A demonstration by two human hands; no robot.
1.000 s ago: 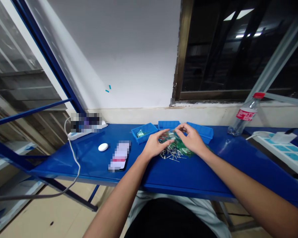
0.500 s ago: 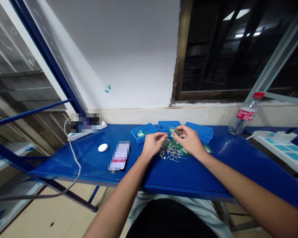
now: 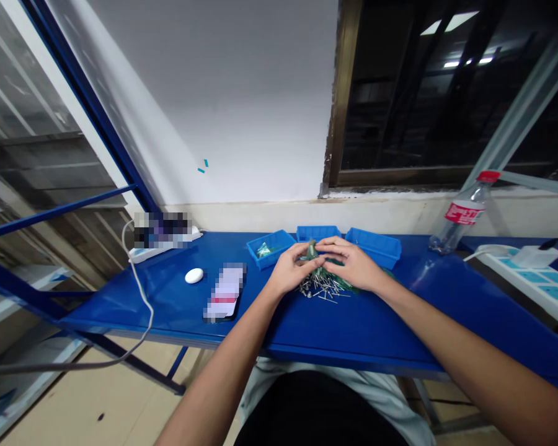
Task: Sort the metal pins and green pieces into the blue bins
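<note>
While your two hands meet over the back middle of the blue surface point(image 3: 353, 334), a small green part point(image 3: 312, 249) stands up between them, just in front of the middle blue bin point(image 3: 317, 233). Your left hand point(image 3: 289, 271) has its fingertips pinched around the lower end of that part, and your right hand point(image 3: 353, 264) lays its thumb and forefinger across the top of it, so each grip is closed on the same piece. Right under your hands lies the heap of green parts with metal leads point(image 3: 324, 286), the leads fanning toward the near edge.

Along the back edge sit three bins side by side: the left blue bin point(image 3: 268, 248) with a few pale pieces in it, the middle one, and the right blue bin point(image 3: 374, 245), all just behind your fingers. Toward the left edge you have a phone point(image 3: 224, 294), a white oval thing point(image 3: 194, 275) and a power strip point(image 3: 163, 235) at the back left corner. Toward the right stand a water bottle point(image 3: 460, 214) at the back edge and a white board with teal squares point(image 3: 532, 285). Between the heap and the near edge the surface is bare blue.
</note>
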